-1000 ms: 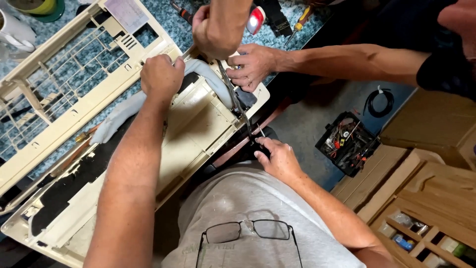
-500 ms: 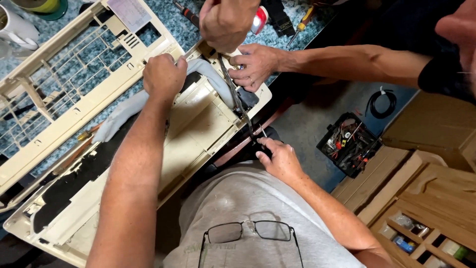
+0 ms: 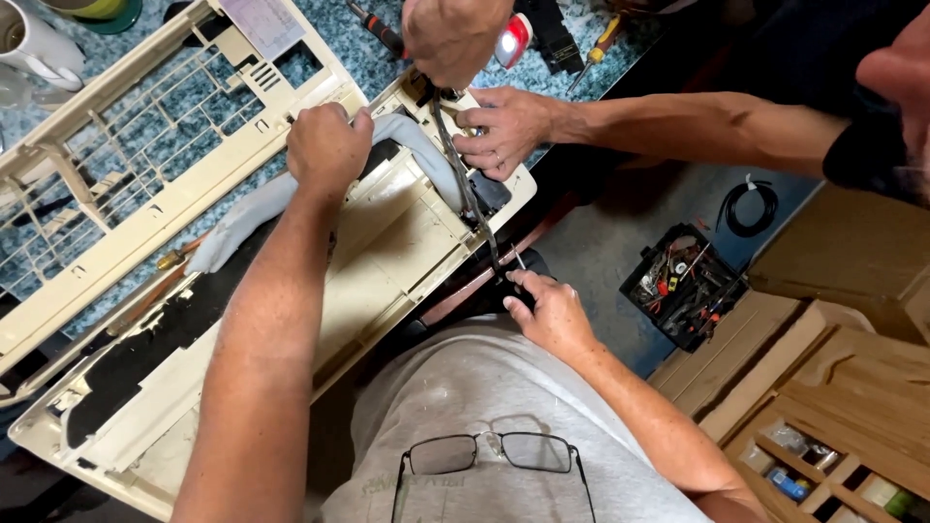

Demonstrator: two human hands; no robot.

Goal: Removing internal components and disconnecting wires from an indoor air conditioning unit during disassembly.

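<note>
**Hands barely shifted on cream casing**

Vs. 0.5 s ago: left hand [image 3: 329,150] still fisted, fingers pressed together, on cream casing [image 3: 387,252] top edge. Right hand [image 3: 547,310] still pinching black cable [image 3: 480,218] at casing's near corner. Co-worker's hands [image 3: 504,126] stay at casing's far end.

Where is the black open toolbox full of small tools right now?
In the head view, the black open toolbox sits on the grey floor at right, beyond the person's right hand, beside light wooden shelving.

A blue speckled desk [image 3: 349,58] carries a cream plastic casing [image 3: 387,261] under the left grip [image 3: 327,145], a cream grille [image 3: 126,165] beside it, a white mug [image 3: 34,44] and screwdrivers [image 3: 373,27] beyond.
</note>
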